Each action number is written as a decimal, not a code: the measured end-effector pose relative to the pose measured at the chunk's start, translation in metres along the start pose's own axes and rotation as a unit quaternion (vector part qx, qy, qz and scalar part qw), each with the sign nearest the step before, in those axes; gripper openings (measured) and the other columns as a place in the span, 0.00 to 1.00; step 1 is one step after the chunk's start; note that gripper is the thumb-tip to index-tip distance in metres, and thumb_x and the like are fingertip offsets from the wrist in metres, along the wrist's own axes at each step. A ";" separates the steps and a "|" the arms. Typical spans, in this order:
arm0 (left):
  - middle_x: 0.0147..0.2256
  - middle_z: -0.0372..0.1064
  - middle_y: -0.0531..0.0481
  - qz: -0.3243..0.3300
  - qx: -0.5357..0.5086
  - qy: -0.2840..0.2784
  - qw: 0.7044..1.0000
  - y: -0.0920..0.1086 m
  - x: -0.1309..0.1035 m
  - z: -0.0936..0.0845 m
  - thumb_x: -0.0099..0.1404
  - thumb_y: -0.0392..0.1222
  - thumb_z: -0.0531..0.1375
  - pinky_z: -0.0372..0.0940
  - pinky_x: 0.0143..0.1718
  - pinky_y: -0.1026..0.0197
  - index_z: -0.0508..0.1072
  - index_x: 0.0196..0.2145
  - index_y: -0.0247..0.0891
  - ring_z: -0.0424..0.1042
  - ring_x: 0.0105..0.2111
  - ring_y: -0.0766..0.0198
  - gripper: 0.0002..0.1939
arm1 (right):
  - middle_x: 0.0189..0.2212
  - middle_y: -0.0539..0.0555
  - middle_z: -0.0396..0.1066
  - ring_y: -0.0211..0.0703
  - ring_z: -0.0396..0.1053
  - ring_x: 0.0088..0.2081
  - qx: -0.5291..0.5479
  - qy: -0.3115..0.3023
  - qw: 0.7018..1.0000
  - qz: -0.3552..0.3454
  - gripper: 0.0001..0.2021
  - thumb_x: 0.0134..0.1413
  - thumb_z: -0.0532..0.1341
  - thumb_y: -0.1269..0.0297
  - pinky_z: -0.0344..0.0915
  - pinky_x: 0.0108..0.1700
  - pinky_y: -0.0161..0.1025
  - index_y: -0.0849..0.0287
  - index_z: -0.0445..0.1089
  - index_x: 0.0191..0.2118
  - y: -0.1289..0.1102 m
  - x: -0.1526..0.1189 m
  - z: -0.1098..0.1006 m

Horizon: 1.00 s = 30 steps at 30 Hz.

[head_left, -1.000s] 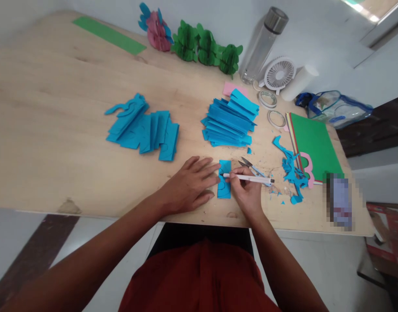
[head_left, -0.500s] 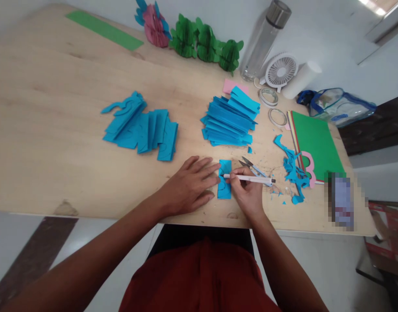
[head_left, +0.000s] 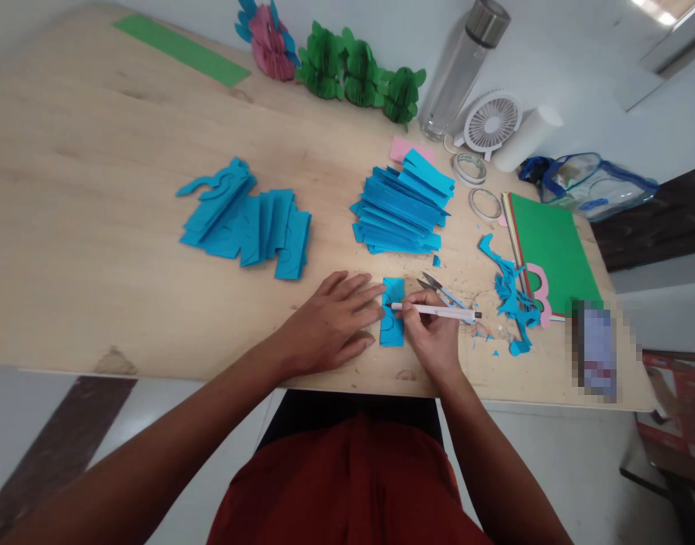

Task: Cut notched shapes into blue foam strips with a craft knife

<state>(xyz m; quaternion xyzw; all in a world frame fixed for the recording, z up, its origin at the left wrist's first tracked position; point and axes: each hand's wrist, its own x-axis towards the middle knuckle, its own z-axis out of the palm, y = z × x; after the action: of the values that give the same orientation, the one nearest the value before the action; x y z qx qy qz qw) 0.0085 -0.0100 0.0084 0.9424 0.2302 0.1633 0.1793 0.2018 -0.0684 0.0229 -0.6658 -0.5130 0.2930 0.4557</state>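
Note:
A small blue paper strip [head_left: 391, 333] lies upright to my view near the table's front edge, with dark curved lines drawn on it. My left hand [head_left: 339, 322] rests flat beside it, fingers spread, the fingertips at the strip's left edge. My right hand [head_left: 435, 337] is closed around a white pen [head_left: 444, 311], whose dark tip meets the strip near its middle. Partly behind the right hand lies a small pair of scissors [head_left: 432, 281]. Beyond the hands sit a stack of blue strips [head_left: 401, 212] and, to the left, a group of folded blue pieces with drawn curves [head_left: 248, 223].
Blue paper scraps [head_left: 515, 299] lie right of my hand, beside green sheets [head_left: 552, 246] and a pink cut-out [head_left: 541, 291]. Along the wall stand green paper shapes [head_left: 359, 76], a clear bottle [head_left: 458, 72] and a small fan [head_left: 491, 123]. Tape rolls [head_left: 484, 204] lie nearby.
Hardly anything differs. The view has shifted very slightly, while both hands, the pen and the strip keep their places.

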 end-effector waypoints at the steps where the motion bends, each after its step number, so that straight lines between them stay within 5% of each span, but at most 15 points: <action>1: 0.65 0.59 0.41 -0.001 0.000 -0.001 1.000 0.000 0.000 0.000 0.67 0.44 0.55 0.49 0.65 0.37 0.69 0.54 0.41 0.54 0.65 0.44 0.19 | 0.25 0.49 0.73 0.41 0.72 0.28 0.000 -0.001 1.000 0.001 0.04 0.54 0.60 0.63 0.67 0.31 0.38 0.55 0.69 0.31 0.000 0.000 0.000; 30: 0.65 0.59 0.41 0.001 0.009 -0.007 1.000 0.001 0.001 -0.002 0.67 0.45 0.55 0.49 0.64 0.37 0.70 0.52 0.39 0.54 0.65 0.43 0.17 | 0.25 0.47 0.72 0.40 0.73 0.30 -0.003 0.035 0.999 -0.035 0.03 0.54 0.59 0.66 0.68 0.33 0.38 0.55 0.68 0.30 0.004 -0.002 0.002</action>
<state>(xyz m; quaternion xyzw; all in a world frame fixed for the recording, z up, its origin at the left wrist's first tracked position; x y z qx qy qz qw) 0.0087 -0.0098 0.0107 0.9453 0.2293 0.1549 0.1727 0.2011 -0.0702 0.0185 -0.6590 -0.5206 0.2518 0.4809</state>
